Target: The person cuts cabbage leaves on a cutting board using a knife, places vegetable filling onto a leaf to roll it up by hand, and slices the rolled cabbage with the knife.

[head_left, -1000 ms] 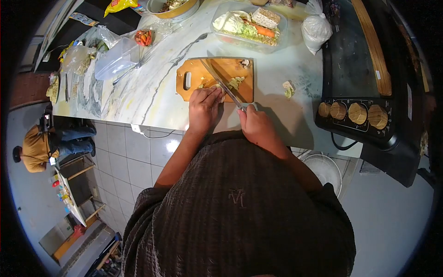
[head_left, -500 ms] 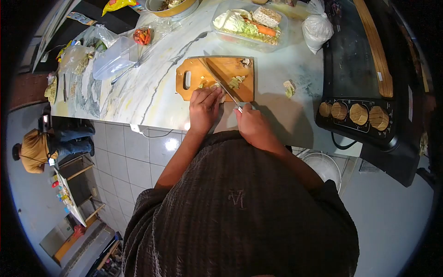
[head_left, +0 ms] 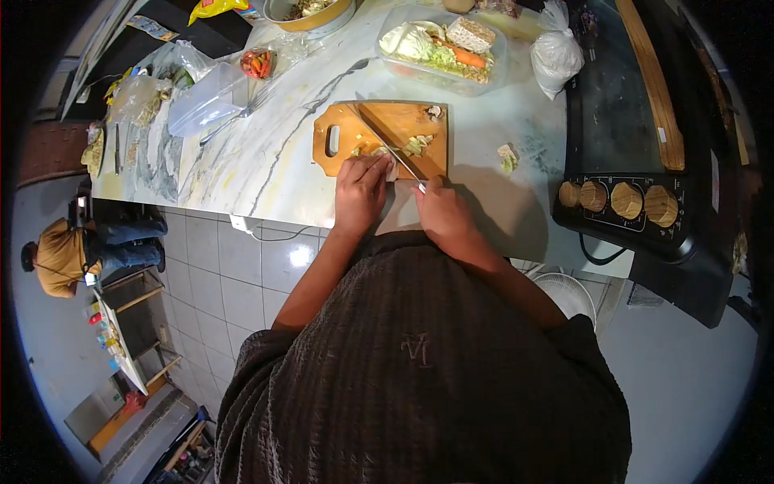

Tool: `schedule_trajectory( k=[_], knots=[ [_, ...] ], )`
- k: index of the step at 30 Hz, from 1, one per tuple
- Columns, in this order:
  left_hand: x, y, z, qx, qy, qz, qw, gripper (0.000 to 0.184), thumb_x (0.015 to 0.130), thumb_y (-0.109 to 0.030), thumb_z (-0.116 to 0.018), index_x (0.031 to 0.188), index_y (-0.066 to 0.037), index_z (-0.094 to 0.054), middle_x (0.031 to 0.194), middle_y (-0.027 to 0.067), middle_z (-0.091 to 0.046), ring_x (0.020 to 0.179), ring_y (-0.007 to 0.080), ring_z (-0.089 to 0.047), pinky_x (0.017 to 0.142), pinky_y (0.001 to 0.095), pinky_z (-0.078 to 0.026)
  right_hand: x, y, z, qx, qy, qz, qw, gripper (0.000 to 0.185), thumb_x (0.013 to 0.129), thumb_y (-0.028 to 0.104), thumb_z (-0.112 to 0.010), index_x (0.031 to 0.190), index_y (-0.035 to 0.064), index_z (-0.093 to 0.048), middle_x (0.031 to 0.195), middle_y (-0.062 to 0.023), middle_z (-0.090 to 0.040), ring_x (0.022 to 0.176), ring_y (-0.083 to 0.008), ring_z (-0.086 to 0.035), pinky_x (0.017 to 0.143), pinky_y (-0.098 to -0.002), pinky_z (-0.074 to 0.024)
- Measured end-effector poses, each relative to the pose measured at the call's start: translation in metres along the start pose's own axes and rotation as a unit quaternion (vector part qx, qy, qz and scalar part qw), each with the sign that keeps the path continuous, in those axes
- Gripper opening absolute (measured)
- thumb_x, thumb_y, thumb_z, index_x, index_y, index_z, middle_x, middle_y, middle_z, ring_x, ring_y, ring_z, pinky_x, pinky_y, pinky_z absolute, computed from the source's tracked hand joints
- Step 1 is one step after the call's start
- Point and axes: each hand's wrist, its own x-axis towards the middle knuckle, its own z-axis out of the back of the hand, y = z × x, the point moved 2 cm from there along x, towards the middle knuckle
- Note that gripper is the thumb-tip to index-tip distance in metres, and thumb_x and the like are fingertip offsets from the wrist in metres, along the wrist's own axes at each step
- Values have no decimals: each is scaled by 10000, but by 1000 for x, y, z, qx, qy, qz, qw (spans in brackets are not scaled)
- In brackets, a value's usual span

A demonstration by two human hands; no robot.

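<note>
My right hand (head_left: pixel 443 211) grips the handle of a long kitchen knife (head_left: pixel 380 135), whose blade slants across the wooden cutting board (head_left: pixel 403 117). On the board's near edge my left hand (head_left: pixel 360 192) has its fingers bent and pressed together on a pale vegetable piece (head_left: pixel 392 168), mostly hidden under them, right beside the blade. Cut leafy bits (head_left: pixel 418 145) lie on the board to the right of the knife. A small whitish and dark scrap (head_left: pixel 434 112) is at its far right corner.
Behind the board stands a clear plastic container (head_left: pixel 492 77) with cabbage, a carrot and a pale block. A leaf scrap (head_left: pixel 507 157) lies on the counter. Right are a tied bag (head_left: pixel 556 52) and a black stove (head_left: pixel 625 161). A person (head_left: pixel 60 256) stands far left.
The whole view has shifted slightly. Both hands and the knife keep nearly the same place on the board, and the leafy bits beside the blade look slightly more spread.
</note>
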Motion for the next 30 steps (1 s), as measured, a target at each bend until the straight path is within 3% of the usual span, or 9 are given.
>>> schedule_trajectory(
  k=[2, 6, 14, 30],
  knots=[
    [-1, 1, 2, -5, 9, -3, 1000, 279, 783, 0, -740, 1057, -48, -722, 993, 113, -703, 943, 301, -645, 846, 399, -527, -13, -2, 10, 12, 42, -31, 999, 376, 1011, 323, -491, 1004, -51, -530, 839, -300, -669, 829, -496, -658, 737, -582, -516],
    [-1, -1, 4, -4, 22, 16, 1000, 256, 794, -8, -734, 1047, -46, -719, 1000, 122, -702, 950, 310, -645, 848, 400, -526, -22, -11, 13, 21, 15, -49, 998, 369, 1010, 328, -497, 995, -39, -533, 814, -300, -664, 797, -501, -655, 712, -581, -516],
    [3, 0, -3, -25, 0, 41, 999, 177, 799, -9, -732, 973, -35, -727, 984, 127, -705, 929, 316, -644, 830, 395, -523, -18, -19, 12, 32, -45, -17, 998, 366, 1004, 330, -511, 959, -33, -532, 767, -303, -649, 751, -510, -642, 668, -586, -510],
    [8, -1, -1, -9, -15, -3, 1000, 157, 779, 16, -744, 934, -1, -725, 891, 140, -683, 893, 334, -644, 824, 408, -528, -16, -9, 6, 63, -42, 26, 997, 351, 995, 332, -528, 918, -11, -544, 678, -286, -622, 671, -498, -621, 612, -585, -484]
  ],
)
